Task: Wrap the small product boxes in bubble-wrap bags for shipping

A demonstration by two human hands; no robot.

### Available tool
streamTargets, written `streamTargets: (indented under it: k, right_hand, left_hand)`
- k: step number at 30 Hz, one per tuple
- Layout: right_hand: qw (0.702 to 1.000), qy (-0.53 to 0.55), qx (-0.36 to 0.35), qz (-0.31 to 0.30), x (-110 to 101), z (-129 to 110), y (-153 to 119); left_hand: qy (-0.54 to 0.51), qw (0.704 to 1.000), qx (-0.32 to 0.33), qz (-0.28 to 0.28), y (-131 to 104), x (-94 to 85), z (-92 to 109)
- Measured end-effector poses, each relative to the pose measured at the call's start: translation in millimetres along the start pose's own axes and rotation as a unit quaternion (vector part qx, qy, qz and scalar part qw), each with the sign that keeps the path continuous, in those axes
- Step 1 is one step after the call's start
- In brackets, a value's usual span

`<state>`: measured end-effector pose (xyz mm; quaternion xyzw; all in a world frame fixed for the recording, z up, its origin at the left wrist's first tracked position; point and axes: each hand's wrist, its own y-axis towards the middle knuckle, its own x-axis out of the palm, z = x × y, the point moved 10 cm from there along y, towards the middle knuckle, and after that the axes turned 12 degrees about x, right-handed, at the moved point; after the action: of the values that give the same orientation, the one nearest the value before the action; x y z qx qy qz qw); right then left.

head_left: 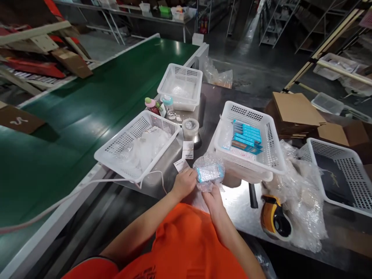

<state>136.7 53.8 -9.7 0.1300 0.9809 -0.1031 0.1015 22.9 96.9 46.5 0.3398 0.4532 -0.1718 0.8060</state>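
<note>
Both hands point(199, 190) grip a bubble-wrapped blue packet point(208, 173) — just beside it, a white basket point(269, 161) of blue boxes point(247, 136)

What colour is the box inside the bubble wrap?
Light blue and white, in the head view.

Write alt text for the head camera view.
Left hand and right hand hold a bubble-wrapped package over a metal table, with a white basket of blue boxes at right and a green conveyor belt at left.
</note>
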Motion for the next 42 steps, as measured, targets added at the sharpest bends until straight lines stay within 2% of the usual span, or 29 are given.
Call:
streamTargets:
  k: [4, 8, 11, 16, 20, 23, 26, 29, 31, 34, 37, 40, 42]
  right_hand:
    - [0.996, 0.075, 0.051, 0.013, -11.2, 11.9, 4.0]
    - [0.980, 0.154, 0.109, 0.064, -19.7, 23.4, 10.5]
    - [0.970, 0.184, 0.138, 0.080, -25.3, 23.8, 5.6]
    - [0.968, 0.176, 0.129, 0.128, -42.7, 8.3, -12.1]
    - [0.960, 0.196, 0.133, 0.148, -36.6, 8.3, -12.3]
    - [0.956, 0.224, 0.148, 0.121, -20.6, 16.1, -4.7]
    - [0.956, 0.233, 0.146, 0.101, -12.8, 16.9, -2.8]
    - [0.966, 0.218, 0.118, 0.077, -12.6, 3.8, -6.1]
    - [0.973, 0.204, 0.098, 0.046, -12.1, -9.6, -6.7]
    - [0.978, 0.191, 0.080, -0.012, -8.9, -26.3, -2.5]
    - [0.977, 0.166, 0.084, -0.108, 5.2, -31.0, 2.4]
    - [0.968, 0.128, 0.095, -0.192, 19.0, -23.6, 1.5]
    - [0.964, 0.118, 0.103, -0.214, 21.8, -16.3, -0.2]
  left_hand:
    - [0.000, 0.998, 0.008, -0.056, -6.0, 13.2, 21.3]
    - [0.001, 0.995, -0.016, -0.099, -3.4, 15.3, 28.3]
    - [0.002, 0.991, -0.040, -0.131, 0.1, 13.1, 27.5]
    - [0.005, 0.981, -0.080, -0.177, -3.3, 12.9, 28.4]
    - [0.014, 0.980, -0.095, -0.176, -7.8, 9.0, 29.5]
    - [0.025, 0.980, -0.113, -0.164, -10.0, 6.3, 22.9]
    - [0.008, 0.982, -0.086, -0.170, -9.9, 12.4, 26.9]
    - [-0.015, 0.984, -0.046, -0.172, -8.1, 15.3, 37.5]
    - [-0.018, 0.986, -0.043, -0.162, -6.5, 10.4, 38.2]
    - [-0.013, 0.989, -0.069, -0.134, -4.1, -4.1, 28.6]
    - [-0.061, 0.989, -0.080, -0.111, -4.1, -11.2, 25.7]
    - [-0.128, 0.981, -0.040, -0.142, -9.9, -1.4, 42.6]
    - [-0.158, 0.972, -0.007, -0.172, -17.7, 6.2, 56.8]
